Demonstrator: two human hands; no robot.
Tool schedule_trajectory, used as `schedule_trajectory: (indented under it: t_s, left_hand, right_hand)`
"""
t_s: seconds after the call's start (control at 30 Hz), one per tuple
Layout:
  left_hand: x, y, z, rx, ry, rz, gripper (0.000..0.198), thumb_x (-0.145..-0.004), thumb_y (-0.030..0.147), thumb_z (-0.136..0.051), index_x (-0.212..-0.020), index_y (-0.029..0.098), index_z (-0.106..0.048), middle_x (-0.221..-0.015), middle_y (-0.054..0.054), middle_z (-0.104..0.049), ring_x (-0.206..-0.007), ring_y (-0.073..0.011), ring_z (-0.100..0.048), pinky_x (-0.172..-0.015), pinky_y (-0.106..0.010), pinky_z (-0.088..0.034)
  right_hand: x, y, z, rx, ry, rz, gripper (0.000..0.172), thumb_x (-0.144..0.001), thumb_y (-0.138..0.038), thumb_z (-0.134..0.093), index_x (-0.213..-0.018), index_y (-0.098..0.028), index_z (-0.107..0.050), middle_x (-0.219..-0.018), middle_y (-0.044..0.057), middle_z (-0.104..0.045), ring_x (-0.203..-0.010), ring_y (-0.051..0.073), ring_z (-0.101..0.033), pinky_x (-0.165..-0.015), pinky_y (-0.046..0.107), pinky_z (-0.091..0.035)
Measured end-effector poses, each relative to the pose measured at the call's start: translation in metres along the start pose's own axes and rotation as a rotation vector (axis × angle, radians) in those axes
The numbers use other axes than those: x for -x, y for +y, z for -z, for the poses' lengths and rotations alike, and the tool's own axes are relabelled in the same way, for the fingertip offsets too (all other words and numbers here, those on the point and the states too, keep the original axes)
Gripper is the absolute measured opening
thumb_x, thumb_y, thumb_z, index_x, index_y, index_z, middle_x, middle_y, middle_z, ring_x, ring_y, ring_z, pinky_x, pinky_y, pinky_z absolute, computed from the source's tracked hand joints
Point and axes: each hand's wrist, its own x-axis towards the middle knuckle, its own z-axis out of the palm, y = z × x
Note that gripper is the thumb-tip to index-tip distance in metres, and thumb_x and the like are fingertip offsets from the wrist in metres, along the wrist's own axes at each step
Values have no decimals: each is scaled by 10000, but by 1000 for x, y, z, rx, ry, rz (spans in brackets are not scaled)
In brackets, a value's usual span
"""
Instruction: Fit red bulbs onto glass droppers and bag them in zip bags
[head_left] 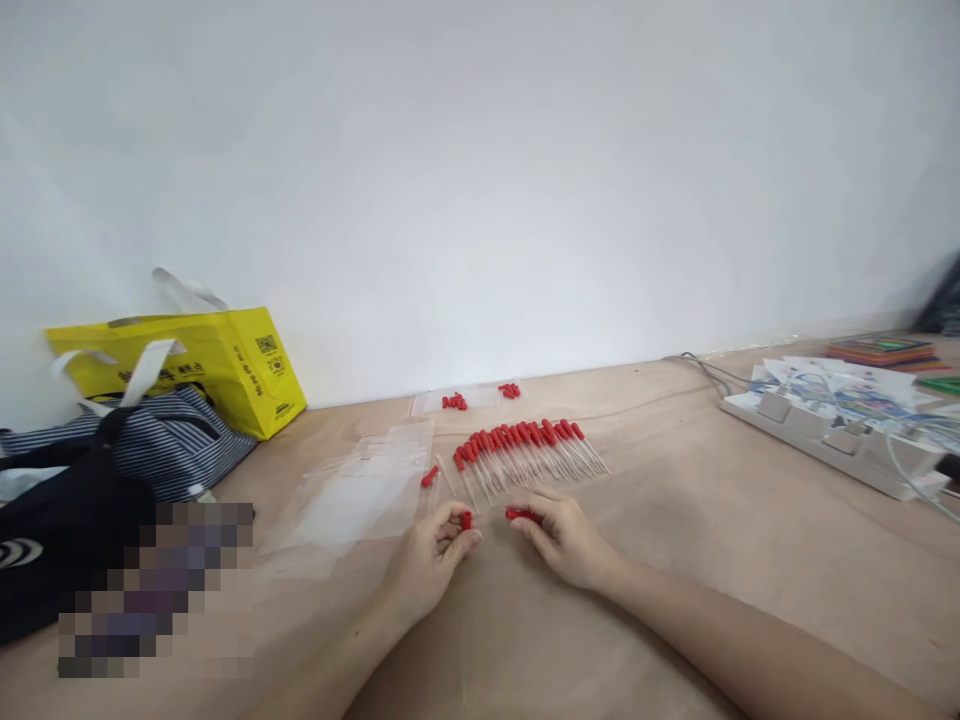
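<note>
My left hand (435,558) rests on the tan floor with its fingers pinched round a small red bulb (466,520). Close beside it, my right hand (564,538) pinches another red bulb (523,515). Just beyond both hands lies a row of several clear pipettes with red bulbs (525,450). One loose pipette with a red bulb (431,476) lies to the left of that row.
Clear plastic bags (360,495) lie left of the hands. Small heaps of red bulbs (454,402) sit near the white wall. A yellow bag (225,365) and dark striped bags (150,440) stand at the left. A white power strip with papers (832,420) lies at the right.
</note>
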Motion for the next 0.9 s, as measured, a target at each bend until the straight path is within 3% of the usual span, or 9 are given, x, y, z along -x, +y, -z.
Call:
schedule_trajectory:
  t_s: [0.1,0.23,0.3,0.37,0.47,0.53,0.73,0.9]
  left_hand:
    - [2,-2,-4,-90,20,-88,119,-797,289,-468,-828,183,-515,-726,6,-551,-639,-118,-581,-605,-246,-509]
    - [-4,-2,10,-461,145,-226,158,-785,274,-474,-837,194,-600,-775,-23,-592,-703,-151,-578,-632,-266,-477]
    - [-10,-4,24,-603,256,-192,161,-763,276,-488,-854,192,-590,-759,-26,-609,-689,-163,-584,-622,-273,-464]
    - [-16,-6,38,-713,337,-63,145,-743,279,-500,-836,185,-559,-732,-21,-619,-663,-171,-588,-592,-271,-450]
    - [-21,-11,51,-830,304,133,105,-741,290,-500,-740,187,-521,-666,-8,-615,-629,-177,-588,-561,-262,-421]
    - [-21,-13,55,-860,263,183,108,-751,292,-488,-723,190,-511,-665,-5,-615,-622,-173,-587,-556,-255,-411]
    - [-17,-5,48,-1050,324,-22,156,-740,327,-505,-700,189,-566,-811,-52,-582,-810,-220,-537,-692,-318,-403]
    - [-11,2,40,-1141,231,35,221,-708,380,-513,-615,205,-612,-763,-59,-541,-792,-254,-499,-653,-357,-375]
  right_hand:
    - [0,-2,3,-12,-24,-1,147,-815,-161,-443,-852,-185,-584,-788,28,-562,-742,126,-523,-671,237,-411]
    - [-1,-2,2,6,-41,-11,133,-796,-164,-477,-857,-188,-593,-815,32,-563,-758,129,-525,-683,244,-412]
    - [-1,-1,1,19,-48,-11,130,-795,-163,-478,-850,-187,-593,-809,31,-562,-751,129,-521,-674,244,-402]
    - [0,-1,0,45,-59,-22,124,-794,-167,-480,-843,-190,-592,-801,26,-567,-750,130,-519,-670,250,-381]
    - [0,1,-1,151,-71,-69,112,-794,-190,-491,-837,-204,-594,-788,8,-585,-751,132,-523,-696,279,-320]
    - [0,2,-2,247,-82,-107,107,-795,-217,-501,-828,-218,-602,-782,-4,-596,-761,132,-525,-706,294,-275]
    - [-4,7,-3,371,-92,-175,117,-799,-259,-507,-809,-242,-622,-809,3,-612,-836,161,-514,-706,304,-237]
    - [-9,18,-10,256,-5,-147,109,-764,-168,-525,-833,-198,-603,-815,26,-583,-792,152,-513,-703,271,-331]
